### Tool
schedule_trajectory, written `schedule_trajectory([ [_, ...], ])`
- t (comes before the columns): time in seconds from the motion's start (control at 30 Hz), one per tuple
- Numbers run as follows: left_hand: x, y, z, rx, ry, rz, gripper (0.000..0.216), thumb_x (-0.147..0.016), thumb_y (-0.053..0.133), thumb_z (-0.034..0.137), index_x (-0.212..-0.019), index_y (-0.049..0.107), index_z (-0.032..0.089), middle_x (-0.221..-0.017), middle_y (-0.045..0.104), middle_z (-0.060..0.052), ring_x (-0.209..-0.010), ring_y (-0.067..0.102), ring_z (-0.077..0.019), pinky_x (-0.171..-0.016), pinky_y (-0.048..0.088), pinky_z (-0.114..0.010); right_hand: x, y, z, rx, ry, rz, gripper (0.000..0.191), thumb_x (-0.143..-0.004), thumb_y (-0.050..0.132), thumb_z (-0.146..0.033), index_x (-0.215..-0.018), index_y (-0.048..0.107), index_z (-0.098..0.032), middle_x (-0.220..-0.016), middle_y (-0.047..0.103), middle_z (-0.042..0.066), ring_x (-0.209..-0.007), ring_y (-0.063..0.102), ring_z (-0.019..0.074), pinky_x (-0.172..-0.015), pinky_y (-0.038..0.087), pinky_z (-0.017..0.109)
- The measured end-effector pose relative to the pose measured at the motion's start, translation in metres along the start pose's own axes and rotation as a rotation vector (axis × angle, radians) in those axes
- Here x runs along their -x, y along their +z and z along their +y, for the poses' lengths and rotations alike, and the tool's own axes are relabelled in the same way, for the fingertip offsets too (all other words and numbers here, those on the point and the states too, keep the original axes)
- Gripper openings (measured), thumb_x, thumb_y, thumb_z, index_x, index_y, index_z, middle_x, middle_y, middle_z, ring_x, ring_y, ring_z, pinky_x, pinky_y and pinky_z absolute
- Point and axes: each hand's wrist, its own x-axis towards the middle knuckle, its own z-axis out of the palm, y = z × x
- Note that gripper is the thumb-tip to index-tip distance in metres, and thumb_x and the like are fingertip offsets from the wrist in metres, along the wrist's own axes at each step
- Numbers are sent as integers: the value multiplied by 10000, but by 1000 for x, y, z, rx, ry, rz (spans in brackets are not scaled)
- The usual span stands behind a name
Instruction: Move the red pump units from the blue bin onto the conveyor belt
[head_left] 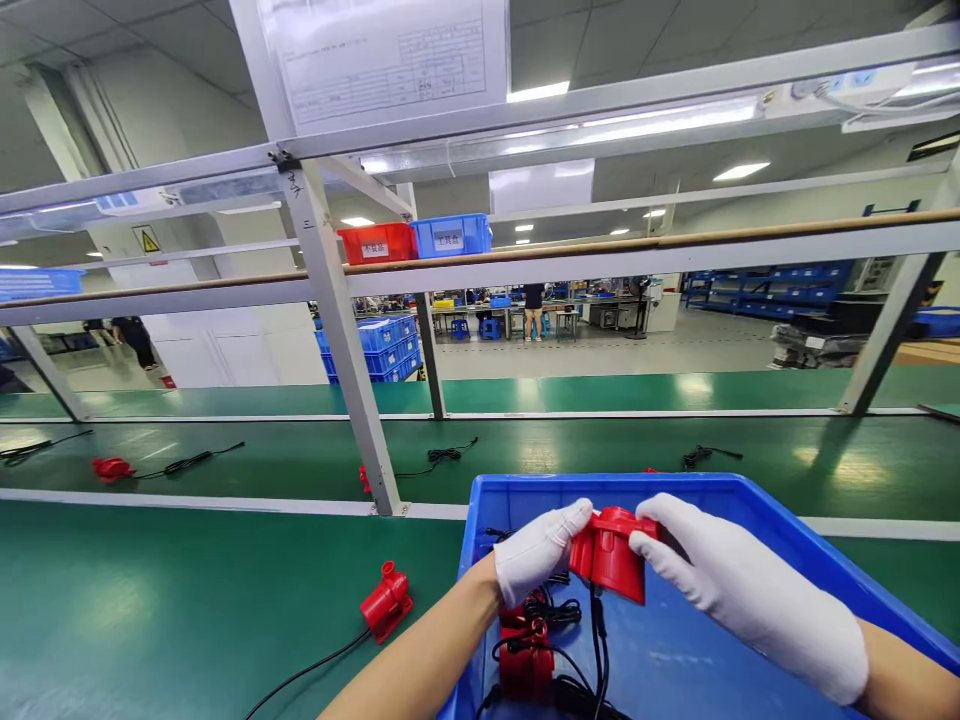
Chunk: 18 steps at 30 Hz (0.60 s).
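Observation:
Both of my white-gloved hands hold a red pump-like housing [615, 562] above a blue plastic bin [615, 482]. My left hand [536, 553] grips its left side, thumb near the top. From the right, my right hand [750, 590] pinches the upper edge between thumb and fingers. Black cable [598, 635] hangs from the underside into the bin. Below my left hand, another red housing [525, 655] lies in the bin among coiled black cables. A similar red pump [387, 603] rests on the green bench left of the bin, its cable trailing toward me.
A metal upright [341, 330] stands behind the bin, left of centre. On the belt beyond lie a red pump [112, 469] and bundled black cables [446, 454]. A shelf above carries a red box [377, 243] and a blue box [451, 237]. People stand far back.

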Motion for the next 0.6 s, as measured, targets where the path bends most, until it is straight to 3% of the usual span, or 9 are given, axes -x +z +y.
schedule_trajectory([
  [0.37, 13, 4, 11, 190, 111, -107, 597, -886, 531, 636, -1256, 548, 168, -1234, 568, -133, -1111, 553, -255, -949, 424, -360, 11, -12, -11, -344, -63, 86, 380, -935, 457, -585, -1074, 584, -254, -1067, 623, 40, -975, 595, 194, -846, 502, 286],
  [0.6, 22, 7, 24, 147, 167, -153, 684, -815, 566, 696, -1203, 551, 134, -1037, 570, -125, -930, 571, -228, -826, 437, -302, 26, -11, -18, -401, -62, 30, 411, -946, 398, -613, -1016, 598, -261, -1011, 634, 42, -913, 595, 192, -806, 497, 281],
])
